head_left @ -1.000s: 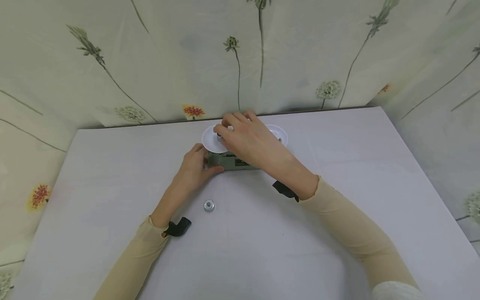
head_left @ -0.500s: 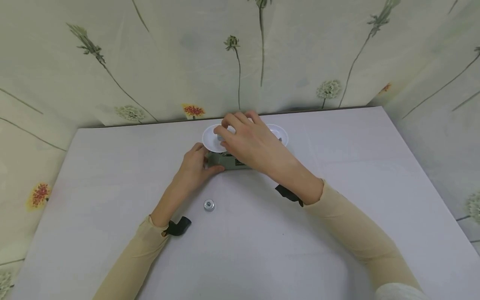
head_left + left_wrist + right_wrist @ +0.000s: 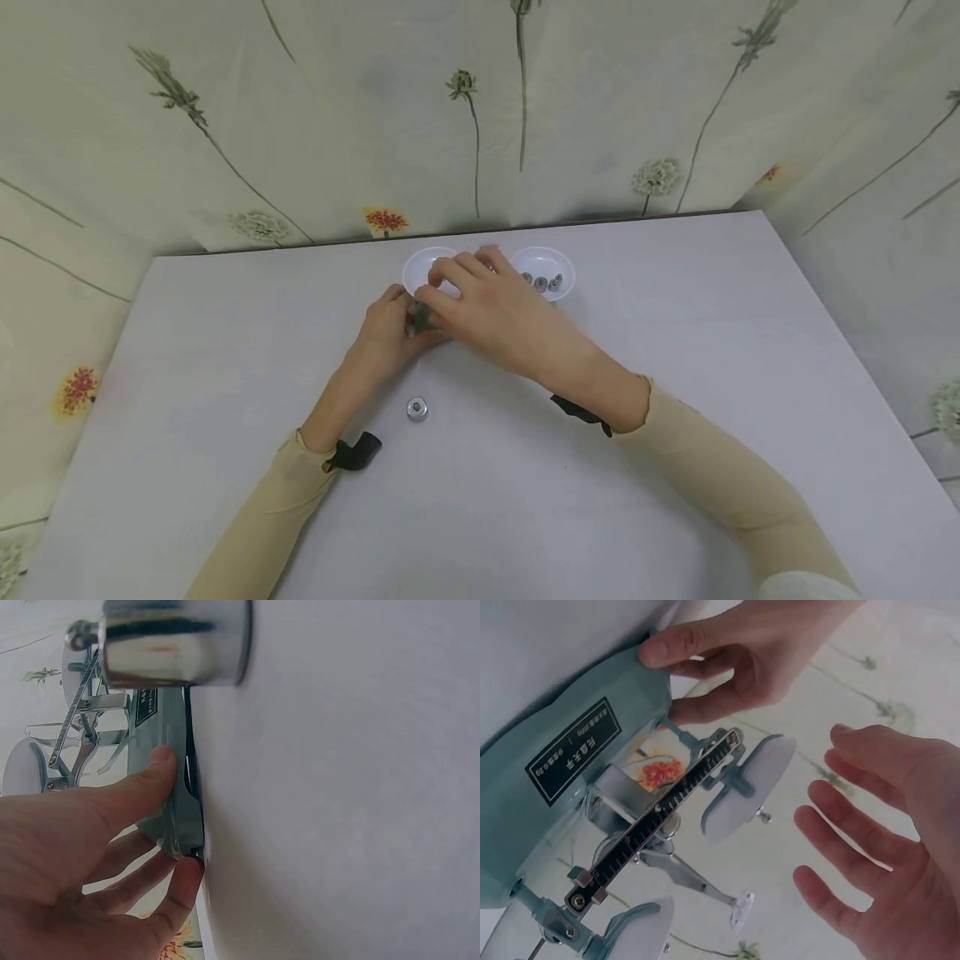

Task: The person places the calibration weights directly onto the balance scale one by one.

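A green beam balance (image 3: pixel 517 825) stands near the table's back edge. My left hand (image 3: pixel 381 337) grips the left end of its base, thumb on the front, fingers round the end. The right hand (image 3: pixel 498 312) hovers in front of the left white pan (image 3: pixel 418 279), fingers apart and loosely bent; in the right wrist view it holds nothing. A small metal weight (image 3: pixel 763 816) shows its knob at the left pan. The right pan (image 3: pixel 553 257) carries several small metal weights (image 3: pixel 541 284). My right hand hides much of the base in the head view.
A larger knobbed metal weight (image 3: pixel 417 408) stands on the white table (image 3: pixel 480 500), nearer me and just right of the left forearm. Behind the balance hangs a flower-patterned cloth (image 3: pixel 322 125).
The right hand has drawn back slightly toward me from the left pan; the small weight between its fingertips earlier is let go. More of the right pan shows. The left hand stays still.
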### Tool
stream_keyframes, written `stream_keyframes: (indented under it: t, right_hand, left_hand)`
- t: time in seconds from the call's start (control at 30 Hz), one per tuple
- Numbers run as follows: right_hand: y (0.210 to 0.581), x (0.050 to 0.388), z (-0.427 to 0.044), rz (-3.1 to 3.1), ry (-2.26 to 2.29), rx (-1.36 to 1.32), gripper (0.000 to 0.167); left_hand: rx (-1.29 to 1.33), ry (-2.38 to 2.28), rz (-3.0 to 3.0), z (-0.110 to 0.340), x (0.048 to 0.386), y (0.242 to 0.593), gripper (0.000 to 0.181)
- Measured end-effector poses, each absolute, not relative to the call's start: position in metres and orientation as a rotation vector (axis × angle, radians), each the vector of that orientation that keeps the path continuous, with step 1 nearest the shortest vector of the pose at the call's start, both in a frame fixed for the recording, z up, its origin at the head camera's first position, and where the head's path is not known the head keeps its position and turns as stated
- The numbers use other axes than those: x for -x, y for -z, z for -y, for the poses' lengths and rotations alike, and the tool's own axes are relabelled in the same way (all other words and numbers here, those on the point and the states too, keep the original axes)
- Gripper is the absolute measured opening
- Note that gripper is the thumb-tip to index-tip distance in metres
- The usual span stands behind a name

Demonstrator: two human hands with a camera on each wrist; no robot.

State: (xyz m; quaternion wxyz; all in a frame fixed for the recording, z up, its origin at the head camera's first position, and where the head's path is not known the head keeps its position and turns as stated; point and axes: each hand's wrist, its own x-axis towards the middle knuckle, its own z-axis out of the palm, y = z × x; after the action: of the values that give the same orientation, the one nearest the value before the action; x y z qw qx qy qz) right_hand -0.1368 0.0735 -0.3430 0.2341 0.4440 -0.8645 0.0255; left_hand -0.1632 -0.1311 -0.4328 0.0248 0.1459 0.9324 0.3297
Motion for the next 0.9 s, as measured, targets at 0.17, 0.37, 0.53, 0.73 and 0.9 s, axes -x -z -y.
stream_keyframes:
  t: [0.17, 0.37, 0.53, 0.73, 0.9]
  right_hand:
    - [0.345, 0.131, -0.070, 2.364, -0.083, -1.254, 0.026]
    - [0.349, 0.124, -0.066, 2.357, -0.083, -1.301, 0.018]
    - [0.354, 0.120, -0.065, 2.378, -0.031, -1.376, 0.018]
    - [0.361, 0.115, -0.061, 2.425, -0.001, -1.477, 0.020]
    - [0.368, 0.112, -0.057, 2.446, 0.031, -1.505, 0.020]
  left_hand:
    - [-0.447, -0.977, -2.890, 0.132, 0.162, 0.431, 0.053]
    - [-0.464, -0.960, -2.902, 0.134, 0.165, 0.435, 0.050]
    - [-0.475, -0.953, -2.907, 0.137, 0.172, 0.448, 0.040]
    - [-0.462, -0.951, -2.910, 0.138, 0.173, 0.451, 0.044]
    - [-0.402, -0.941, -2.862, 0.132, 0.167, 0.432, 0.051]
